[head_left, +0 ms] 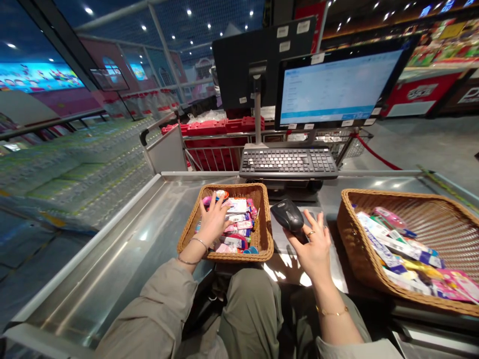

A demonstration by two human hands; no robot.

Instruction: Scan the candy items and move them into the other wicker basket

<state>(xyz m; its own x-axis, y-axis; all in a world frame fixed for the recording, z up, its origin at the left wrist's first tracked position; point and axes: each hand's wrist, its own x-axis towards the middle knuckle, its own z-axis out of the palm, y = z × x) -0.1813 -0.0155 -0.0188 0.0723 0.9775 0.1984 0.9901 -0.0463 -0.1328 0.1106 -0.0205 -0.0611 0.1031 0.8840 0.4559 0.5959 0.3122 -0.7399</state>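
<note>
My left hand (214, 218) reaches into a wicker basket (264, 238) in front of me, fingers spread over several small colourful packaged items (239, 223). I cannot see whether it grips one. My right hand (314, 244) holds a black handheld barcode scanner (287, 215) just right of that basket, thumb and fingers around its handle. A second, larger wicker basket (354, 239) at the right holds several more packets and tubes (396, 249).
A steel checkout counter (123, 249) runs left and ahead. A black keyboard (288, 162) sits beyond the baskets, with a lit monitor (337, 85) and a second screen's back (258, 55) above. A shopping trolley with red crates (217, 144) stands behind.
</note>
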